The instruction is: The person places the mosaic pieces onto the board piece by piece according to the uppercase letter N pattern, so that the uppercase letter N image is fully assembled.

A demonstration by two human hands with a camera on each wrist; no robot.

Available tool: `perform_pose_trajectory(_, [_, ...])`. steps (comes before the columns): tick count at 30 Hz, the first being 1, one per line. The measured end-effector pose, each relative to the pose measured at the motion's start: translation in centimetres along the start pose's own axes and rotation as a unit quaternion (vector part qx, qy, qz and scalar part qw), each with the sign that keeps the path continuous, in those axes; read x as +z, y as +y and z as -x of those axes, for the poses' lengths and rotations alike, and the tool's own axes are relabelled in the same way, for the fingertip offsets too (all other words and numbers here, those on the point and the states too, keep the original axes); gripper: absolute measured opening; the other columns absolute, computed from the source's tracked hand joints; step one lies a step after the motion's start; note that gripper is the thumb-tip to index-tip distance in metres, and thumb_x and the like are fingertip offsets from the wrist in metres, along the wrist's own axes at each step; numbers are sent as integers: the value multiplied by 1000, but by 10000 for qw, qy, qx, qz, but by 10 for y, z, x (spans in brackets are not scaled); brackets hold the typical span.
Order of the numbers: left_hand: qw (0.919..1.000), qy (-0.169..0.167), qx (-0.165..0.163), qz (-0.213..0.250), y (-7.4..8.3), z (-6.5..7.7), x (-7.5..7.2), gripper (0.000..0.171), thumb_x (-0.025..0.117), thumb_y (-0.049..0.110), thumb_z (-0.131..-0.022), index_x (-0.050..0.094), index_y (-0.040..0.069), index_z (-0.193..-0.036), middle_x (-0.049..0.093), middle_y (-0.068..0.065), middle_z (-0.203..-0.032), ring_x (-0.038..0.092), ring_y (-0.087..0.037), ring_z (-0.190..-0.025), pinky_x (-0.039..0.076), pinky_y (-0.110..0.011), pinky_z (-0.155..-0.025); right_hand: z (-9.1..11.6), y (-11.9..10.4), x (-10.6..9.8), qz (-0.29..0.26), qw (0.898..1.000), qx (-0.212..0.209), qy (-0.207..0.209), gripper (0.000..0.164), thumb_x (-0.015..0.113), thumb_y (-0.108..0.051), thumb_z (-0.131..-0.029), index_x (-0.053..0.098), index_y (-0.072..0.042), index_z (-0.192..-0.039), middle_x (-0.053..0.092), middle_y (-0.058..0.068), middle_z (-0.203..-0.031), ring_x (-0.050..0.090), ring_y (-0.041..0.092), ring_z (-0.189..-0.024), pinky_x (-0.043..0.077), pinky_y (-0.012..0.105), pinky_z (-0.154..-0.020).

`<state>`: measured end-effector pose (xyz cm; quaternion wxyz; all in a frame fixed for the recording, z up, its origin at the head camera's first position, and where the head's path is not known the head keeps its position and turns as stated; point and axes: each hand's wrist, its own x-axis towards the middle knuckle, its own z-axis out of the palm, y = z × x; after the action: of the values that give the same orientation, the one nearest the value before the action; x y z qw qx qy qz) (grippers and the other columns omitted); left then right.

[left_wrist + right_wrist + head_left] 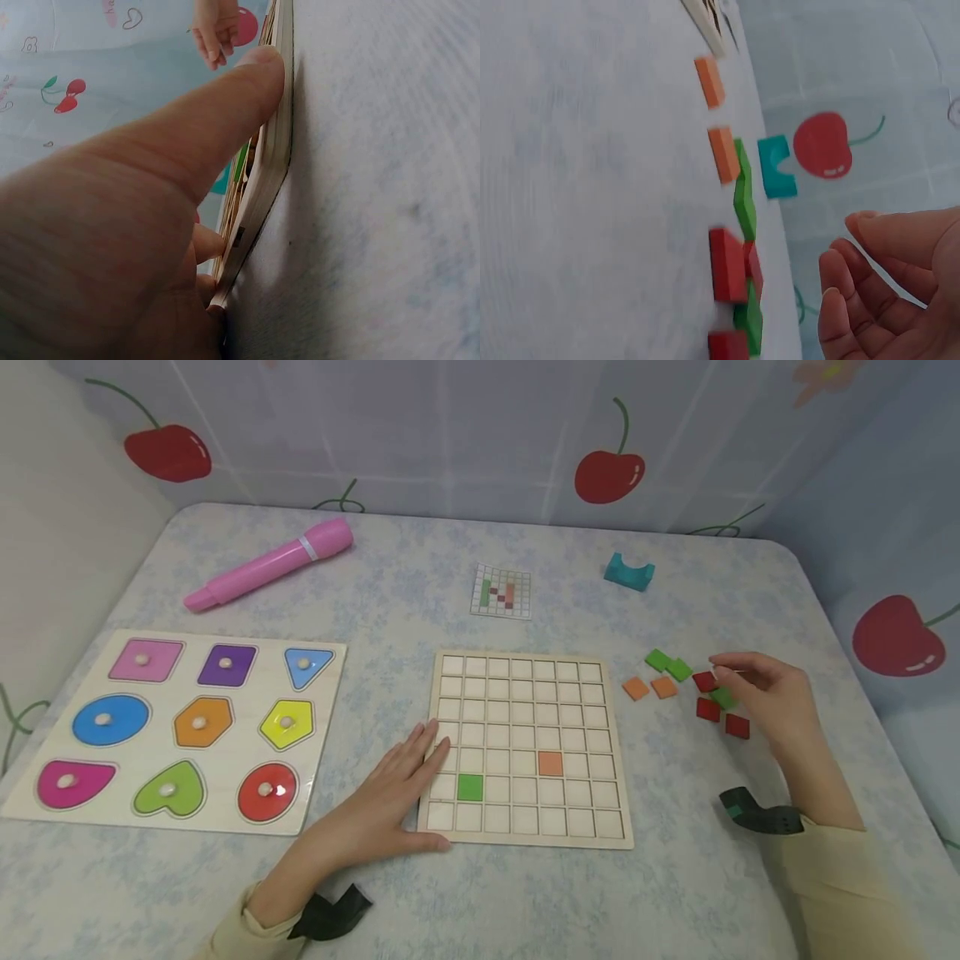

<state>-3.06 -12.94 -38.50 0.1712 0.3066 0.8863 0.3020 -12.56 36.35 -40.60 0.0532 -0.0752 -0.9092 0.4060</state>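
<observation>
Wooden grid board (511, 738) lies on the cloth-covered desk (540, 902), with one green tile (470, 787) in the sixth row down, second column, and one orange tile (551, 764) in the fifth row, fifth column. The left hand (378, 806) rests at the board's left edge, fingers extended over the rim, thumb touching near the front corner. To the right lie loose tiles (708, 709) — three green, two orange, three red. The right hand (772, 697) is above the red and green ones, fingers loosely bent and thumb apart from them, gripping nothing. Beyond the board lie a small pattern card (501, 592) and a teal notched block (628, 575); to the left, a knobbed shape puzzle (243, 739) and a pink pen-shaped toy (266, 568).
</observation>
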Motion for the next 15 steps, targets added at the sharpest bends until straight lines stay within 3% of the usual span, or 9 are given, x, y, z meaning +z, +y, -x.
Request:
perform_pose_trajectory(5, [10000,1,-2,18,0,0,0,109,74,49,-75,10,6,-150,-8,-8,-155,-10,-21,-139,3,-47,-109,12,-8,-19,153,9956,926,0,46,56,-41,-91,60,-10,-126,54,-4,-107,49,9,-86,42,13,-63])
perform_pose_trajectory(8, [10000,5,-10,48,0,0,0,109,75,49,-74,10,6,-150,-7,-8,-155,-10,-21,-139,3,-47,-109,18,-16,-21,339,9921,1193,-171,51,54,-41,-92,56,-5,-128,50,-7,-106,46,10,-84,41,13,-61])
perform_pose_trajectory(11, [10000,-5,-16,53,0,0,0,109,75,49,-74,10,6,-150,-8,-8,-155,-11,-21,-139,3,-47,-109,21,-16,-19,534,9925,1004,-438,51,55,-35,-94,53,2,-129,51,0,-112,46,10,-85,40,12,-63])
perform_pose_trajectory(15, [10000,-4,-14,36,0,1,0,109,74,49,-74,9,6,-150,-8,-7,-155,-11,-21,-139,3,-47,-109,22,-13,-19,908,9932,380,-615,43,57,-23,-94,53,6,-127,51,16,-114,45,14,-87,39,12,-61])
